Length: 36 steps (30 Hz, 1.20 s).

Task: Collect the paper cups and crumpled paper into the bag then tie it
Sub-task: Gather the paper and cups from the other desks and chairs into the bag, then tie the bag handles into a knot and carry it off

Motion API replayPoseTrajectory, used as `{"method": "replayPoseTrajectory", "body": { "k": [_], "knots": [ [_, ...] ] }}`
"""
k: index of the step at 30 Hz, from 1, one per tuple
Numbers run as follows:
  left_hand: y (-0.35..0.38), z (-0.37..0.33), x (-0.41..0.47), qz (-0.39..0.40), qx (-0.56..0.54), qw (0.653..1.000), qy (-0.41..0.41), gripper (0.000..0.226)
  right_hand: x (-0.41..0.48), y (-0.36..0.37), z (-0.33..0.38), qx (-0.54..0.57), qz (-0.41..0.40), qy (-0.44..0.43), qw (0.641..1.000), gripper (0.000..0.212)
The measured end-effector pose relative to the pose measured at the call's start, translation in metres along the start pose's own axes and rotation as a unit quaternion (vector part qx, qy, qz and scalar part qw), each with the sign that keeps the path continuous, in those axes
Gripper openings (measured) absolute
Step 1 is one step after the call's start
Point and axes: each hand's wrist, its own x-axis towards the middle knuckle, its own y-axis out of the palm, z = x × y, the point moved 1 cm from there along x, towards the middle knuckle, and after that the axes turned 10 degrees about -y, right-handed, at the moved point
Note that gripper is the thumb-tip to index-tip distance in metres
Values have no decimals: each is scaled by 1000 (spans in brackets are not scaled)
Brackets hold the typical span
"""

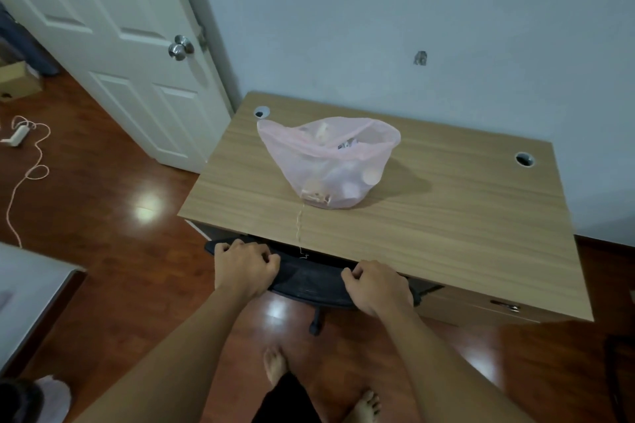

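A translucent pink plastic bag (330, 161) stands on the wooden desk (446, 216), its mouth open and untied. Paper cups (372, 175) and crumpled paper (316, 196) show through its wall. A thin string (299, 227) lies from the bag's base to the desk's front edge and hangs over it. Both my hands are well in front of the bag, below the desk edge. My left hand (245, 268) and my right hand (376, 287) each grip the top of a black mesh chair back (309, 276), fingers curled over it.
The chair is tucked under the desk. Two cable holes (524, 159) sit in the desk's back corners. A white door (130, 55) stands to the left. A power strip with a cord (17, 137) lies on the wooden floor. My bare feet (275, 366) are below.
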Motion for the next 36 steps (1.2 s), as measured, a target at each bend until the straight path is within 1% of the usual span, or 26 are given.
{"method": "replayPoseTrajectory", "body": {
  "k": [2, 5, 7, 8, 10, 12, 15, 17, 18, 19, 20, 21, 22, 24, 26, 27, 28, 30, 31, 32, 34, 36],
  "knots": [
    [-5, -2, 4, 41, 7, 999, 6, 45, 4, -2, 0, 40, 8, 23, 999, 61],
    [-13, -1, 23, 116, -24, 993, 13, 42, 22, -3, -5, 131, -6, 33, 991, 55],
    [-17, 4, 41, 164, -119, 979, 29, 44, 35, -10, -6, 169, -42, 54, 983, 54],
    [-21, 7, 55, 162, -168, 972, 38, 44, 42, -19, -4, 178, -62, 65, 980, 52],
    [-38, 10, 84, 121, -227, 965, 46, 37, 56, -42, 5, 185, -105, 73, 974, 43],
    [-64, 6, 120, 57, -271, 959, 62, 32, 75, -71, 15, 179, -158, 71, 969, 34],
    [-109, -12, 173, -29, -344, 931, 121, 17, 111, -114, 30, 156, -252, 43, 954, 23],
    [-131, -25, 199, -82, -362, 913, 167, 19, 129, -135, 41, 130, -314, 3, 940, 19],
    [-137, -32, 211, -107, -350, 911, 190, 22, 137, -141, 45, 113, -333, -19, 936, 20],
    [-141, -38, 222, -124, -327, 914, 207, 22, 144, -146, 49, 98, -335, -38, 936, 22],
    [-144, -44, 230, -124, -303, 921, 212, 20, 149, -150, 52, 82, -320, -52, 942, 25],
    [-145, -51, 237, -100, -278, 932, 208, 18, 155, -152, 53, 66, -294, -64, 951, 29],
    [-145, -57, 244, -63, -247, 946, 199, 18, 160, -154, 54, 49, -258, -68, 963, 35],
    [-142, -64, 256, 24, -141, 974, 175, 29, 170, -156, 50, 29, -176, -51, 983, 49],
    [-133, -64, 270, 95, -41, 983, 149, 43, 179, -157, 45, 19, -100, -14, 995, 64],
    [-130, -60, 276, 116, -21, 984, 134, 44, 183, -157, 44, 13, -64, 3, 998, 70],
    [-127, -57, 283, 121, -33, 985, 119, 41, 186, -158, 43, 3, -32, 23, 999, 74],
    [-124, -48, 296, 99, -111, 984, 98, 26, 192, -163, 41, -20, -5, 65, 998, 75],
    [-125, -45, 300, 87, -142, 982, 92, 20, 194, -168, 38, -29, -8, 87, 996, 75],
    [-127, -41, 305, 74, -169, 978, 92, 20, 196, -172, 35, -37, -17, 109, 993, 76],
    [-134, -31, 316, 42, -223, 970, 90, 28, 197, -183, 30, -50, -46, 154, 986, 76],
    [-148, -22, 328, 25, -283, 956, 71, 25, 198, -197, 28, -70, -79, 179, 978, 70]
  ]
}}
